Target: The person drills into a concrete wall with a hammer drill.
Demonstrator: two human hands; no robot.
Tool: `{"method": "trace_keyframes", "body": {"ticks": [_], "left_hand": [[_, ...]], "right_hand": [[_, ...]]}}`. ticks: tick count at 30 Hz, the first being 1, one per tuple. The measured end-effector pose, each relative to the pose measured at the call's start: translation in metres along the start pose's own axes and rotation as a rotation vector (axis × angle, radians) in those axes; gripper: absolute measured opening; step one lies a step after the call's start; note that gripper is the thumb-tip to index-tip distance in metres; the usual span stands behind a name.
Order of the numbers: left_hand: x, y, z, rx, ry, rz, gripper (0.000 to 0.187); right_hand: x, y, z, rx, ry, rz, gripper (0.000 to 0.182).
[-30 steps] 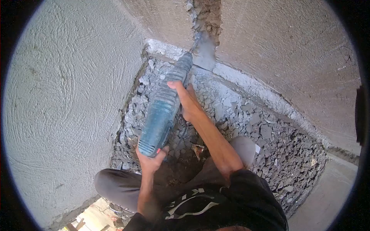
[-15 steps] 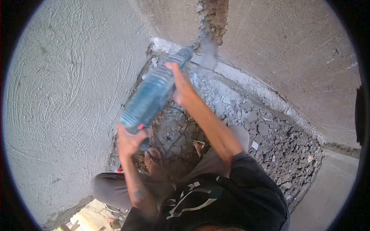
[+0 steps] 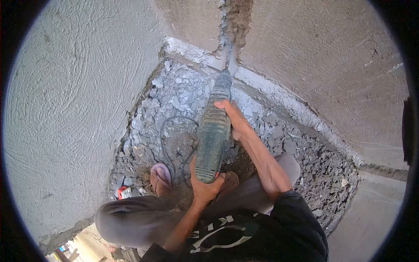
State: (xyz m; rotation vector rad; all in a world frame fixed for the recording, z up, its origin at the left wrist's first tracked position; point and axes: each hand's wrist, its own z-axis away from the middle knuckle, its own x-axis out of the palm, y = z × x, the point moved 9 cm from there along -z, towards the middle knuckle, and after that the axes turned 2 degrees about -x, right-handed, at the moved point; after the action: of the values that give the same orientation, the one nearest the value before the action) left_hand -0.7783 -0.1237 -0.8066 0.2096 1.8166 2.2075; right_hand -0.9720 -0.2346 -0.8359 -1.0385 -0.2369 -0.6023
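Note:
A green rotary hammer drill [image 3: 213, 139] points up and away from me, its bit [image 3: 229, 54] at the lower end of a rough groove [image 3: 238, 26] cut in the brown wall. Wrapped round the rear of the tool is my left hand [image 3: 204, 185], its fingers partly hidden beneath the body. My right hand [image 3: 233, 114] grips the ribbed front part from the right side, thumb on top.
Broken plaster and rubble [image 3: 183, 94] cover the ground. A black cable [image 3: 163, 135] loops left of the drill. A red-and-white object [image 3: 124, 192] lies beside my knee. Rough grey plaster wall [image 3: 78, 109] stands on the left. A sandalled foot [image 3: 161, 177] shows below.
The drill has swung from a leftward slant to nearly upright in view, its rear moving right and down. Both hands moved with it, and the dust at the groove has thinned.

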Motion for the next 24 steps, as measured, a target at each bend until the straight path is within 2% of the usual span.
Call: {"method": "trace_keyframes", "body": {"ticks": [4,9,11,16,24], "left_hand": [[0.010,0.006,0.007,0.007,0.027,-0.020,0.088],[0.008,0.002,0.010,-0.010,0.064,0.020,0.087],[0.005,0.000,0.013,-0.095,0.074,0.036,0.083],[0.002,-0.008,0.010,-0.082,0.041,0.066,0.077],[0.012,-0.009,-0.006,-0.013,0.065,0.135,0.074]], "right_hand": [[0.007,0.001,-0.001,0.023,-0.149,-0.039,0.088],[0.005,0.001,0.014,0.080,0.073,0.037,0.097],[0.005,0.008,0.007,0.081,0.046,0.048,0.099],[0.013,-0.001,0.015,0.070,0.100,0.075,0.102],[-0.016,0.004,-0.012,0.099,0.155,0.285,0.130]]}}
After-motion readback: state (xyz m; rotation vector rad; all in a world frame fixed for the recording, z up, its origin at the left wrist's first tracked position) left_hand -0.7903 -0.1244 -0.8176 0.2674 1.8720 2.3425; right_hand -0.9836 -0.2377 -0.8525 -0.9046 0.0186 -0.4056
